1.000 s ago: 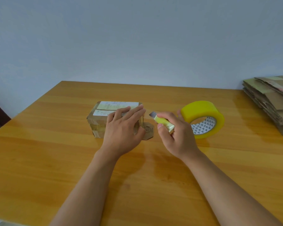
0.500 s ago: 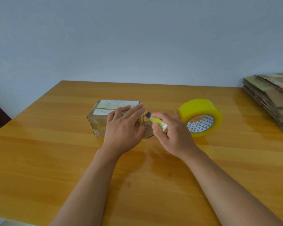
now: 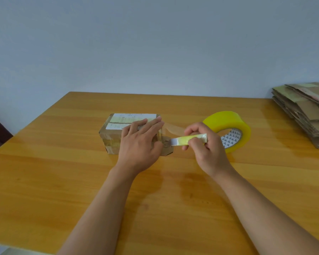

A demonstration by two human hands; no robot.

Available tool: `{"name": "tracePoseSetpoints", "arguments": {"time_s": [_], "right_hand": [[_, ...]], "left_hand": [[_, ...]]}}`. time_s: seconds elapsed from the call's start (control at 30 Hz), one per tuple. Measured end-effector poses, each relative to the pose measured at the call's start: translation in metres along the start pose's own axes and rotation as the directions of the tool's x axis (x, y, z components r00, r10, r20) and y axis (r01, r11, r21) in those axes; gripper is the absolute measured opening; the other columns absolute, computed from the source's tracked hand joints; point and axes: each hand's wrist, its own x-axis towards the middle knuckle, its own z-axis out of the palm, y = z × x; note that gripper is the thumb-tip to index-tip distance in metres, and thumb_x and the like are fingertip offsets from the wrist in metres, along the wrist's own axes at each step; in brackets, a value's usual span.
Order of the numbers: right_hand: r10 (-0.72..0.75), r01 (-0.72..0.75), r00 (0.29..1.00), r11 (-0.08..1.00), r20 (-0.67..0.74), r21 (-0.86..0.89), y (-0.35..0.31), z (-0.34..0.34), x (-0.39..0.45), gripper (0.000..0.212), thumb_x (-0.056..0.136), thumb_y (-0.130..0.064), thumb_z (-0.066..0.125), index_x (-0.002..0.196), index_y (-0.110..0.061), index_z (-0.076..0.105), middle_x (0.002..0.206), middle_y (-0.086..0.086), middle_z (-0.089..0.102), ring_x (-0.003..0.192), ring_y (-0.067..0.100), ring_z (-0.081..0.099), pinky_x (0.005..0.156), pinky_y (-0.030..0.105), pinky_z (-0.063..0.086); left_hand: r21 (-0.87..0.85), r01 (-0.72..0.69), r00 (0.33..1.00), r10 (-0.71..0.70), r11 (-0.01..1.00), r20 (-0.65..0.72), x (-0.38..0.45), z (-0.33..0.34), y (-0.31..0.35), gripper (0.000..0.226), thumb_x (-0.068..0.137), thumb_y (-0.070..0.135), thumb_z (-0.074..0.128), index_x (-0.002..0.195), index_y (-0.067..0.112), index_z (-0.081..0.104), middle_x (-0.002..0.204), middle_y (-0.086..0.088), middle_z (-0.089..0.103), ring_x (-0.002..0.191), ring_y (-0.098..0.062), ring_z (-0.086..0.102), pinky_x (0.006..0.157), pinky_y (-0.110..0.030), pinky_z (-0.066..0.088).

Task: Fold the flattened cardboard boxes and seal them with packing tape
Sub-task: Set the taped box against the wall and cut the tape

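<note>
Now turning the yellow cutter (image 3: 189, 140) in the right hand (image 3: 203, 144) from blade-up a second ago to lying level, blade pointing left at the box's (image 3: 118, 133) right end flap. Showing a clear tape strip (image 3: 173, 129) stretching from the box top toward the roll (image 3: 230, 129), unseen before.

Yellow tape roll (image 3: 228, 124), brown box (image 3: 114, 137), yellow-green cutter (image 3: 188, 140), orange table (image 3: 63, 181)

We are seeing soft, even daylight glaring on the table (image 3: 173, 190) below our fingers, edges bending slightly.
</note>
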Motion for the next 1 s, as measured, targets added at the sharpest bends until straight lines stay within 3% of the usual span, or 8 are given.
{"name": "tracePoseSetpoints", "arguments": {"time_s": [0.2,0.37,0.5,0.6,0.67,0.77,0.87,1.0], "right_hand": [[0.308,-0.302,0.912,0.951,0.270,-0.065,0.016,-0.016,-0.020,0.008,0.085,-0.007,0.072,0.087,-0.013,0.067,0.064,-0.004,0.055,0.058,0.010,0.044,0.054,0.026,0.033],[0.344,-0.209,0.841,0.918,0.417,-0.336,0.021,-0.010,-0.032,0.012,0.084,-0.021,0.078,0.083,-0.025,0.067,0.073,-0.009,0.064,0.060,-0.002,0.053,0.058,0.018,0.041],[0.229,0.081,0.824,0.858,0.518,-0.508,0.025,-0.003,-0.034,0.013,0.085,-0.039,0.075,0.089,-0.030,0.067,0.097,-0.010,0.055,0.093,0.002,0.046,0.078,0.022,0.037],[0.175,0.122,0.841,0.860,0.512,-0.495,0.026,-0.004,-0.033,0.025,0.084,-0.048,0.072,0.093,-0.025,0.072,0.104,-0.008,0.051,0.103,0.005,0.038,0.088,0.021,0.032],[-0.096,0.272,0.935,0.810,0.340,-0.519,0.024,-0.006,-0.028,0.030,0.087,-0.048,0.065,0.088,-0.019,0.071,0.099,-0.006,0.056,0.102,0.010,0.040,0.089,0.019,0.032],[-0.444,0.406,0.881,0.532,0.164,-0.743,0.025,-0.009,-0.010,0.023,0.087,-0.033,0.063,0.094,-0.012,0.070,0.107,0.001,0.065,0.114,0.027,0.051,0.095,0.036,0.040],[-0.368,0.379,0.896,0.346,0.247,-0.858,0.035,-0.002,-0.001,0.036,0.083,-0.027,0.070,0.116,-0.012,0.067,0.129,0.005,0.064,0.136,0.031,0.044,0.112,0.048,0.025],[-0.428,0.383,0.870,0.276,0.244,-0.882,0.048,0.010,-0.003,0.030,0.096,-0.023,0.050,0.118,-0.012,0.067,0.123,0.003,0.068,0.135,0.028,0.049,0.121,0.054,0.007]], "left_hand": [[-0.036,0.002,1.000,-0.001,0.999,0.022,0.000,-0.003,0.002,0.068,0.083,0.038,0.019,0.144,0.035,0.049,0.152,0.024,0.039,0.138,-0.012,0.032,0.107,-0.030,0.017],[-0.036,0.008,0.999,-0.006,0.999,0.039,-0.001,-0.005,0.002,0.068,0.083,0.039,0.017,0.145,0.036,0.046,0.153,0.025,0.037,0.139,-0.011,0.030,0.108,-0.029,0.016],[-0.024,0.014,0.999,-0.012,1.000,0.051,-0.002,-0.005,0.003,0.070,0.082,0.040,0.017,0.146,0.036,0.044,0.154,0.025,0.035,0.140,-0.011,0.029,0.108,-0.029,0.014],[-0.021,0.015,0.999,-0.014,1.000,0.050,-0.002,-0.006,0.003,0.071,0.081,0.040,0.016,0.146,0.036,0.045,0.154,0.024,0.036,0.140,-0.012,0.029,0.108,-0.029,0.014],[-0.024,0.017,0.998,-0.015,1.000,0.053,-0.002,-0.005,0.003,0.071,0.081,0.041,0.016,0.146,0.036,0.045,0.154,0.024,0.036,0.140,-0.012,0.029,0.108,-0.029,0.014],[-0.029,0.021,0.999,-0.020,0.999,0.047,0.000,-0.005,0.004,0.069,0.082,0.041,0.017,0.145,0.037,0.045,0.153,0.024,0.037,0.140,-0.012,0.029,0.108,-0.029,0.014],[-0.018,0.023,0.999,-0.023,1.000,0.042,0.000,-0.004,0.004,0.067,0.083,0.041,0.020,0.144,0.037,0.046,0.153,0.025,0.037,0.140,-0.012,0.030,0.109,-0.030,0.015],[0.013,0.016,0.999,-0.017,1.000,0.032,-0.001,-0.002,0.003,0.063,0.083,0.042,0.027,0.142,0.037,0.050,0.151,0.025,0.040,0.139,-0.012,0.034,0.108,-0.029,0.016]]}}
